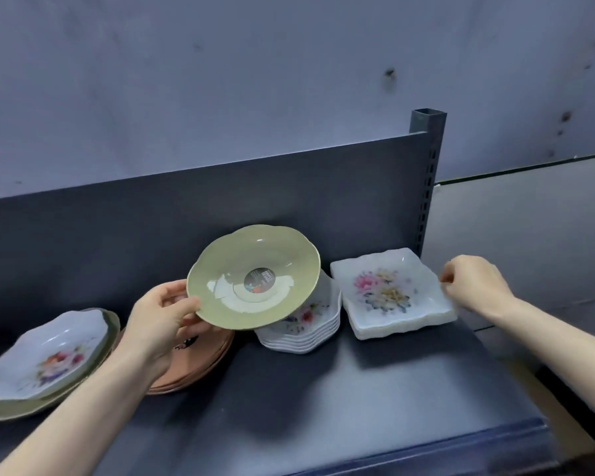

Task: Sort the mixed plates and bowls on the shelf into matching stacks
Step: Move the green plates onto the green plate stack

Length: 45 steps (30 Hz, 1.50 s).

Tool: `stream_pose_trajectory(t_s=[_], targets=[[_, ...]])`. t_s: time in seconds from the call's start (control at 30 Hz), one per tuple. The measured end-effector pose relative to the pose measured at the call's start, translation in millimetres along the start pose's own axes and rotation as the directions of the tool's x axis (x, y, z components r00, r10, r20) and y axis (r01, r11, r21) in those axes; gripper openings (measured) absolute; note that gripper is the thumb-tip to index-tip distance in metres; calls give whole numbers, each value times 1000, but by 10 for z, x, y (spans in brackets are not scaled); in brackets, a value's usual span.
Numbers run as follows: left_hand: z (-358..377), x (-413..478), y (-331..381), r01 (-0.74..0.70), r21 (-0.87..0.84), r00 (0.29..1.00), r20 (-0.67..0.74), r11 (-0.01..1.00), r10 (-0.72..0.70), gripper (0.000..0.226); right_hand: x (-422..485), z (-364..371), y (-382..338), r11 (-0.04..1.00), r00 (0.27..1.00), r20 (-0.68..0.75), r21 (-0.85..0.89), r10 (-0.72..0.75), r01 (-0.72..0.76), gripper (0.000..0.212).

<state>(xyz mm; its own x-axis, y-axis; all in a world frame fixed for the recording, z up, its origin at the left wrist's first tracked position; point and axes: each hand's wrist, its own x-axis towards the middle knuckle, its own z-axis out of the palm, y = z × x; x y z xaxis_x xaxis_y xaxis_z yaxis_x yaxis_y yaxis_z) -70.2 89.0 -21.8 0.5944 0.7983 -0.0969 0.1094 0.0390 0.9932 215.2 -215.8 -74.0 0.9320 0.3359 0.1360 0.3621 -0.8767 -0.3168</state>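
The left hand [158, 317] grips a green plate [220, 304] by its near-left rim, thumb curled over the top face and fingers underneath, holding it tilted in the air above the shelf [323, 407]. A round dark sticker [257, 280] sits in the middle of this scalloped plate. Directly under this hand and its wrist lies a stack of terracotta plates [200, 365], partly hidden by the hand. Just to the right of it, beneath the lifted plate's far edge, stands a stack of white floral bowls [303, 331]. To the left of the forearm, a single floral bowl [49, 355] rests on a second green plate [0, 410]. The right hand [474, 280] is at the right edge of a stack of square floral plates [392, 293], its fingers curled with the tips at the top plate's rim; blur makes it impossible to tell whether they pinch the plate or only touch it. This stack lies between the two hands, just beside the white bowls and apart from them. Beyond both hands rises the shelf's dark back panel [152, 228], ending at a slotted post [426, 166] behind the right hand, with a pale stained wall [289, 63] above.
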Motion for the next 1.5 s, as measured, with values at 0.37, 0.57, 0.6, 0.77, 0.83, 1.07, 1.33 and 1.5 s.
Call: stream_pose_trajectory(t_s=[0.37, 0.57, 0.6, 0.77, 0.83, 1.07, 1.33, 1.5], targets=[[-104, -139, -108, 61, -64, 996, -57, 996, -64, 35, -73, 1, -189, 981, 986, -68, -129, -154, 145, 15], [-275, -258, -177, 103, -168, 984, -129, 980, -125, 27, -449, 65, -1131, 884, 930, -93, 287, -357, 368, 25], [-311, -287, -177, 103, -180, 982, -136, 978, -129, 26, -534, 79, -1279, 860, 919, -81, 330, -386, 390, 27], [-643, -430, -184, 109, -207, 977, -159, 972, -143, 27, -786, 246, -1820, 781, 871, -8, 440, -491, 444, 28], [-868, -473, -182, 94, -208, 973, -186, 974, -134, 26, -857, 336, -2009, 761, 850, 6, 447, -528, 470, 29], [-1822, -613, -175, 16, -252, 948, -303, 968, -95, 34, -1173, 505, -2746, 704, 772, 49, 450, -633, 549, 28], [-3045, -631, -153, -108, -294, 918, -396, 950, -19, 43, -1567, 715, -3814, 717, 737, 149, 419, -659, 556, 28], [-3678, -584, -152, -149, -293, 925, -379, 944, 28, 45, -1608, 1020, -4551, 804, 792, 207, 326, -575, 498, 26]])
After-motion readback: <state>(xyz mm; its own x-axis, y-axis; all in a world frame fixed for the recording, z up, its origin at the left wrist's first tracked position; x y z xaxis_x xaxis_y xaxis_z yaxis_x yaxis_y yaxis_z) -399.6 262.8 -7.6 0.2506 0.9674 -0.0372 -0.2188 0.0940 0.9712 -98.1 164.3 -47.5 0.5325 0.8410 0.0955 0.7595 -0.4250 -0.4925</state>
